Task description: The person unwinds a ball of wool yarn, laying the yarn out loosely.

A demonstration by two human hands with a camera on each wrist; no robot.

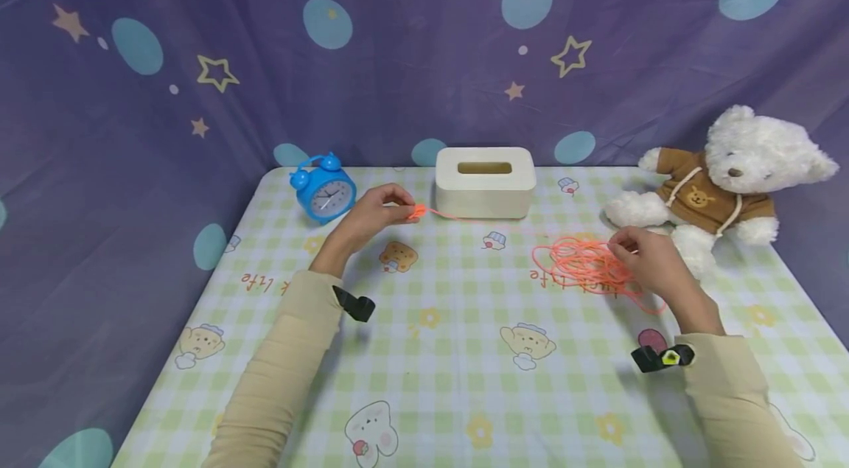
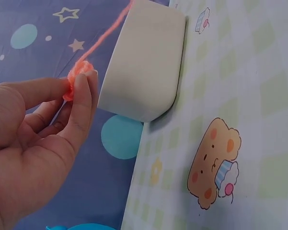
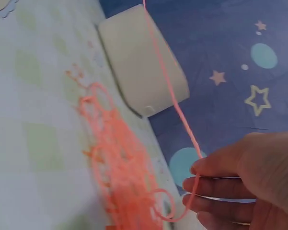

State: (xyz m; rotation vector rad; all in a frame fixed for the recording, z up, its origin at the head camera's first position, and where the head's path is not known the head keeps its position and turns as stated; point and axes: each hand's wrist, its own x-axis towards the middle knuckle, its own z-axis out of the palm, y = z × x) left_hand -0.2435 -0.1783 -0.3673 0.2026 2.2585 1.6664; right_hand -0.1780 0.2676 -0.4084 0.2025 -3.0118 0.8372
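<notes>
A small wad of orange yarn point(image 2: 79, 79) is pinched between the thumb and fingertips of my left hand point(image 2: 43, 129), held up near the left side of the white tissue box. From that wad one strand point(image 3: 170, 88) stretches across to the right. My right hand point(image 1: 646, 254) pinches this strand between thumb and fingers, over the right edge of a loose tangled heap of orange yarn point(image 1: 577, 265) on the table. Below the right fingers the strand bends in a loop toward the heap. In the head view the left hand point(image 1: 378, 214) is beside the alarm clock.
At the back middle stands the white tissue box point(image 1: 486, 199). A blue alarm clock point(image 1: 325, 191) is at the back left, and a white teddy bear point(image 1: 716, 191) in a brown hoodie sits at the back right. A purple curtain point(image 1: 411, 48) hangs behind the checked tablecloth point(image 1: 438, 372).
</notes>
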